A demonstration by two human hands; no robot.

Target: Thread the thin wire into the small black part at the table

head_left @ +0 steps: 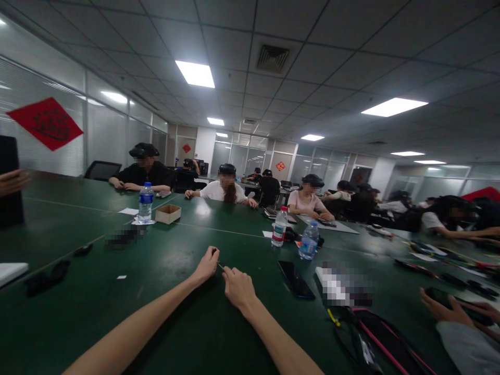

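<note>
Both forearms reach out over the dark green table (183,312). My left hand (207,266) is closed, with thumb and fingers pinched together; a small dark spot shows at the fingertips, too small to name. Just to its right and a little nearer, my right hand (239,287) is closed with its fingers curled. A thin rod (221,266) sticks out from the right fingertips toward the left hand. Whether its far end touches the left hand or what that hand holds, I cannot tell.
A phone (296,279) lies right of my hands. Beyond stand water bottles (308,242) and a small open box (167,214). A black and pink bag (390,338) is at near right, beside another person's hands (445,307). Several people sit around the tables.
</note>
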